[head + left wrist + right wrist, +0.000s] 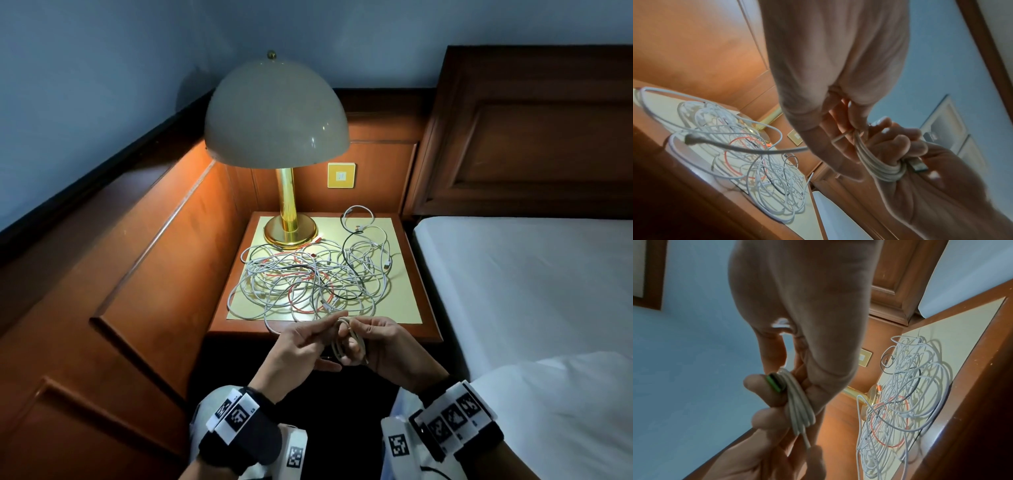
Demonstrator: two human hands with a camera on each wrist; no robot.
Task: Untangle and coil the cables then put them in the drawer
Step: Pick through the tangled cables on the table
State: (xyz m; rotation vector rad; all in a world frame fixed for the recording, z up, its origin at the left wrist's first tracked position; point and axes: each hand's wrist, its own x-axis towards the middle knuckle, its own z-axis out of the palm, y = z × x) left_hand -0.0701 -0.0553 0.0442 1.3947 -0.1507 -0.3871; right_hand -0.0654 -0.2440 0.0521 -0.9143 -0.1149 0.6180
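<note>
Head view: nearest us, our right hand (376, 346) grips the coil (346, 342) of white cable just before the nightstand (424, 308), while our left hand (301, 346) pinches its loose tail. The tangle (308, 274) lies on the nightstand before the lamp (284, 144). We judge the cable light, limp and springy, best pinched across all its loops.

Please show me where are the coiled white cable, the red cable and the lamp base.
coiled white cable (797, 408): right wrist view, middle of the bundled loops.
red cable (301, 310): head view, lower arc of its loop.
lamp base (290, 236): head view, brass foot.
</note>
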